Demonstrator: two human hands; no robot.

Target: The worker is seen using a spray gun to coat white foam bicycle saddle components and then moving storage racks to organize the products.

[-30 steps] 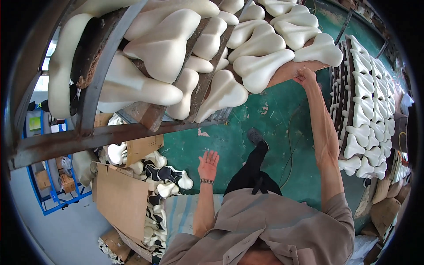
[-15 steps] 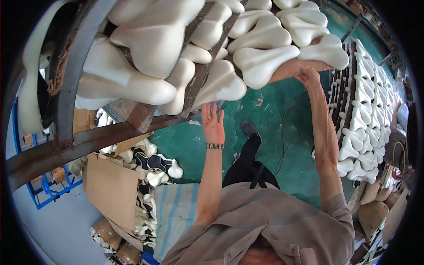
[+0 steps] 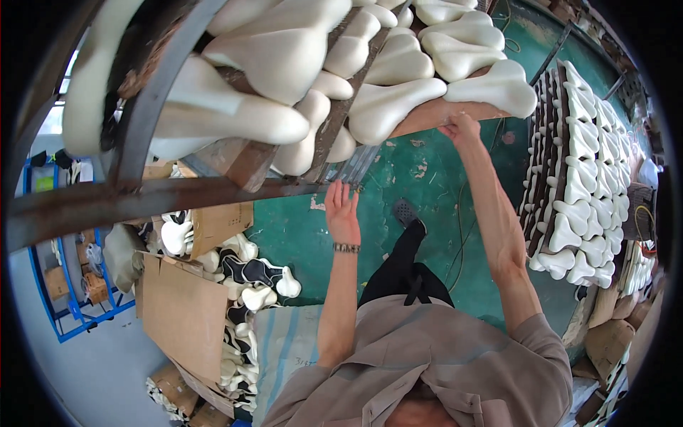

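White foam bicycle saddle pads (image 3: pixel 398 107) lie in rows on a brown board (image 3: pixel 427 119), which juts out to the right from a metal rack (image 3: pixel 78 203). My right hand (image 3: pixel 461 128) holds the board's near edge, its fingers closed, partly hidden under the rim. My left hand (image 3: pixel 343 215) is raised with fingers stretched out, close to the rack's grey metal rail (image 3: pixel 353 168). Nothing shows in that palm; whether the fingertips touch the rail I cannot tell. Larger-looking saddle pads (image 3: pixel 274 60) rest on another board nearer the camera.
A second stack of saddle pads (image 3: pixel 583 185) stands at the right. At the lower left are an open cardboard box (image 3: pixel 186 313), black-and-white saddles (image 3: pixel 249 270) and a striped sack (image 3: pixel 281 341). A blue trolley frame (image 3: pixel 60 285) is farther left. A cable (image 3: pixel 459 228) crosses the green floor.
The board with its saddle pads has shifted left along the rack, my right hand moving left with it. My left hand has dropped slightly, and the view has shifted a little.
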